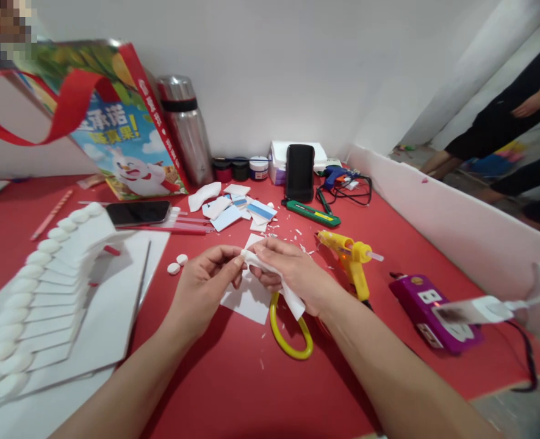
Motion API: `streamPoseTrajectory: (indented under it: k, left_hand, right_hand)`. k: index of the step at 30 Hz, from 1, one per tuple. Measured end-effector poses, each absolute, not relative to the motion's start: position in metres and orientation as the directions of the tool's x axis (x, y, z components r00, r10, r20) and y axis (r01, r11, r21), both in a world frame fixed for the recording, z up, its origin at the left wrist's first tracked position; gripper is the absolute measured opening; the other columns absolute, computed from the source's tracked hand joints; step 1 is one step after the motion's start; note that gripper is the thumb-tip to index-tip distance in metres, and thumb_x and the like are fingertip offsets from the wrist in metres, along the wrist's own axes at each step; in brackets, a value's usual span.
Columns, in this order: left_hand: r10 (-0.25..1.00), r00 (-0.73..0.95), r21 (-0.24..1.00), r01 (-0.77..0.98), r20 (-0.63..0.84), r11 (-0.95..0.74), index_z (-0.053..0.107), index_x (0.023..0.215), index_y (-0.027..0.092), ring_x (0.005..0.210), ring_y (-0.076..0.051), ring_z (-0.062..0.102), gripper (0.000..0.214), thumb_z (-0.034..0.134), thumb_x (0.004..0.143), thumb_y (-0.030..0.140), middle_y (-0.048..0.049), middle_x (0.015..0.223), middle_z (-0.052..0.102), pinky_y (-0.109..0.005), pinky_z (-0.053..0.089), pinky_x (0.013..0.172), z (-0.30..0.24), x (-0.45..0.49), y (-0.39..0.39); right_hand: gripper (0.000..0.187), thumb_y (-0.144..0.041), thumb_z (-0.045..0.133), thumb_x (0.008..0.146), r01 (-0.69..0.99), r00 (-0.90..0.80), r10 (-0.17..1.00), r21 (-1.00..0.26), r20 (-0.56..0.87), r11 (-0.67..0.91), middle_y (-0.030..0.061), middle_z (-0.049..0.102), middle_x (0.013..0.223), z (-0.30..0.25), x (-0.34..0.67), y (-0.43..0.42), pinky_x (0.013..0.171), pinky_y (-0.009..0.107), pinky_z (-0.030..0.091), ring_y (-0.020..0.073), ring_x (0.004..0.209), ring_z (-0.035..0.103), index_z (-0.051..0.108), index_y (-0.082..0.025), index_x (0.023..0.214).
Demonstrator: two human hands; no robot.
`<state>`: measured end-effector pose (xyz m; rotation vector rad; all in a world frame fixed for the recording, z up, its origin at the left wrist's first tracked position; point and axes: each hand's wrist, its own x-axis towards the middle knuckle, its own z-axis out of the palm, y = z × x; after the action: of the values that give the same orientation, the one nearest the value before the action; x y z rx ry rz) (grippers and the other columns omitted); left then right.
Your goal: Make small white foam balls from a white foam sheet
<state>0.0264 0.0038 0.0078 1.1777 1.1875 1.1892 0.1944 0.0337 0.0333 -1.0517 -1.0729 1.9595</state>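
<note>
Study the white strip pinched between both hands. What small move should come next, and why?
Probably draw the left hand slightly leftward while the right hand holds its pinch, to straighten the white strip. Both hands' fingers grip its upper end close together, and the rest droops, crumpled, past the right palm above the white sheet.

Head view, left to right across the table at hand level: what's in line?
White stepped foam piece → two small white pellets → left hand → right hand, both pinching a white strip → yellow glue gun → purple power strip.
</note>
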Motion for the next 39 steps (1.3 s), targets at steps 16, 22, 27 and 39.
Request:
streamPoseTrajectory:
  k: [16,22,27,39]
  left_hand:
    - [0.997,-0.05,0.994,0.094,0.053,-0.048,0.069,0.092,0.016,0.058,-0.01,0.053,0.015,0.069,0.087,0.03,0.0027,0.062,0.06,-0.023,0.044,0.059,0.011,0.031,0.002]
    - [0.988,-0.066,0.972,0.2,0.143,-0.127,0.069,0.093,0.016,0.057,-0.01,0.054,0.012,0.067,0.089,0.028,0.0025,0.065,0.061,-0.021,0.045,0.056,0.01,0.033,0.0]
    - [0.934,-0.07,0.879,0.37,0.35,-0.302,0.07,0.094,0.016,0.066,-0.011,0.061,0.008,0.064,0.091,0.021,-0.0014,0.08,0.068,-0.021,0.049,0.062,0.006,0.035,0.0]
    - [0.678,0.08,0.491,0.63,0.73,-0.602,0.071,0.103,0.013,0.094,-0.016,0.068,0.019,0.063,0.089,0.004,-0.009,0.1,0.073,-0.027,0.054,0.087,0.001,0.031,0.001]
  right_hand:
    - [0.02,-0.028,0.068,0.081,0.096,-0.301,0.942,-0.988,-0.146,-0.123,-0.0056,0.054,0.06,0.029,0.191,0.033,0.05,0.023,0.028,0.0071,0.052,0.04,0.052,-0.019,0.073]
    - [0.014,-0.023,0.065,0.079,0.141,-0.208,0.976,-0.989,-0.062,-0.033,-0.0046,0.057,0.059,0.022,0.185,0.03,0.052,0.023,0.034,0.009,0.055,0.048,0.055,-0.019,0.07]
    - [0.016,-0.022,0.067,0.075,0.063,-0.112,0.993,-0.997,-0.048,-0.041,-0.0054,0.055,0.055,0.021,0.179,0.027,0.05,0.022,0.033,0.0083,0.052,0.047,0.053,-0.019,0.067]
    - [0.017,-0.032,0.066,0.088,-0.015,-0.182,0.978,-0.995,0.098,0.097,-0.0015,0.065,0.067,0.018,0.18,0.018,0.05,0.022,0.039,0.0074,0.052,0.051,0.06,-0.017,0.083]
